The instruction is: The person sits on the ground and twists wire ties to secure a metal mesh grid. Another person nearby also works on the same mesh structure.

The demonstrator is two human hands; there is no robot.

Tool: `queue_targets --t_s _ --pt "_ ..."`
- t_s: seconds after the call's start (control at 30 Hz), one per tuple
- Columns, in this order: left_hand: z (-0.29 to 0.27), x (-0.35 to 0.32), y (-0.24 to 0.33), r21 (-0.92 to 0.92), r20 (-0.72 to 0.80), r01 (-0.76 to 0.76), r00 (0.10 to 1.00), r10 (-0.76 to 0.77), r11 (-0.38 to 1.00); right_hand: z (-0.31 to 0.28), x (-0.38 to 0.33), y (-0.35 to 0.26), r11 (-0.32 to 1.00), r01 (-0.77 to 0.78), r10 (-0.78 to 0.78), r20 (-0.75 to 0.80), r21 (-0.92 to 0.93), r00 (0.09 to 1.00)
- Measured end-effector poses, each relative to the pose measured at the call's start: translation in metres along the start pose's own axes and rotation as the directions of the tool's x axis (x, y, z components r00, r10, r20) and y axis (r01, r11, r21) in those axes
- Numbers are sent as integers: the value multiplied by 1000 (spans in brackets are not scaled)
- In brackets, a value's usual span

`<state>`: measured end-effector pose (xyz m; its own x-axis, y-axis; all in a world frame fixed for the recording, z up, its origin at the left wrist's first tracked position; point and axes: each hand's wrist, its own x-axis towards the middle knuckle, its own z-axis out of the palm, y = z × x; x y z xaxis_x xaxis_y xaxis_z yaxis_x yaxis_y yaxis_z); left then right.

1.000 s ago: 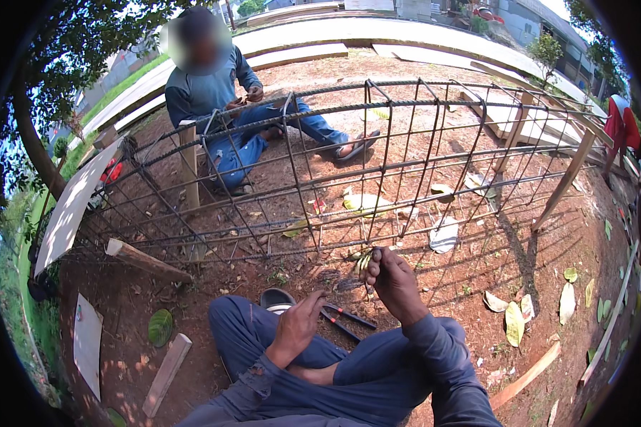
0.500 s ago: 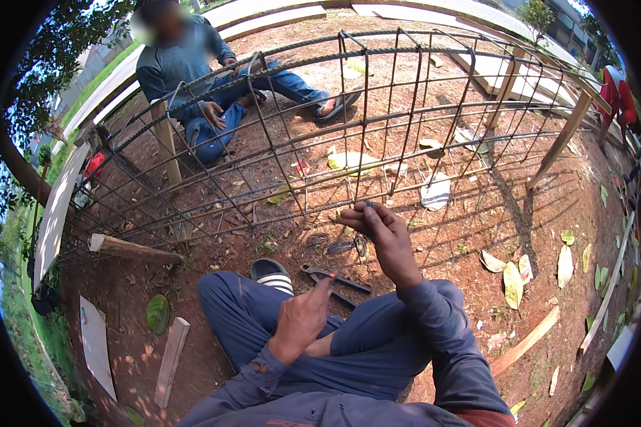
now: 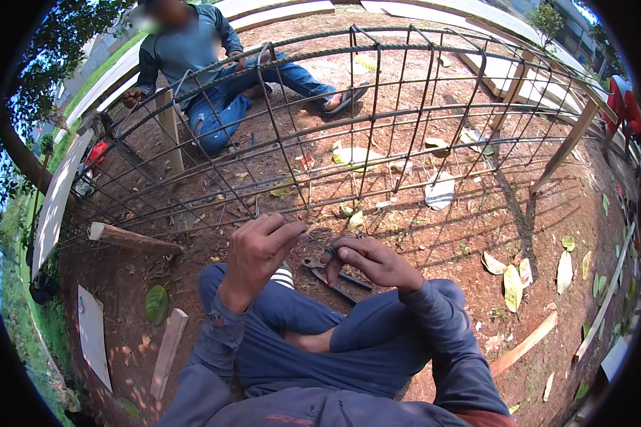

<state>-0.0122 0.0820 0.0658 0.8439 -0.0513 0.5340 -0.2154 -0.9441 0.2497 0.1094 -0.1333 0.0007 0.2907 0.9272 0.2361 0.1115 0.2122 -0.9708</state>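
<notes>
My left hand (image 3: 258, 256) is raised in front of me, thumb and fingers pinched on what looks like a thin piece of wire (image 3: 316, 240). Close by on the right, my right hand (image 3: 377, 262) has its fingers curled together around the other end of it. The wire is too fine to follow fully. Just beyond both hands stands a long cage of steel rebar (image 3: 374, 117), which neither hand touches. Partly under my right hand, pincers with dark handles (image 3: 353, 282) lie on the ground beside my crossed legs.
A co-worker (image 3: 192, 64) sits on the ground behind the cage at the far left. Wooden stakes (image 3: 567, 146) prop the cage. Cut timber pieces (image 3: 169, 352), a board (image 3: 95, 334) and fallen leaves (image 3: 513, 287) lie on the soil around me.
My left hand has risen from my lap toward the cage. My right hand has come lower and nearer to it. The co-worker's hand has moved left, to the cage's end.
</notes>
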Motion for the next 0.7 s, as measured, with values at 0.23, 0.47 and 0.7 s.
queue_targets --t_s 0.23,0.47,0.7 --pt "103 -26 -2 -604 -16 329 905 -424 726 -7 -1 16 860 5 135 -238 510 962" --pt "136 -45 54 -344 238 577 817 -526 741 -19 4 33 855 155 223 -620 495 752" --pt "121 -70 80 -212 349 592 789 -505 778 -9 3 36 980 58 93 -698 189 710"
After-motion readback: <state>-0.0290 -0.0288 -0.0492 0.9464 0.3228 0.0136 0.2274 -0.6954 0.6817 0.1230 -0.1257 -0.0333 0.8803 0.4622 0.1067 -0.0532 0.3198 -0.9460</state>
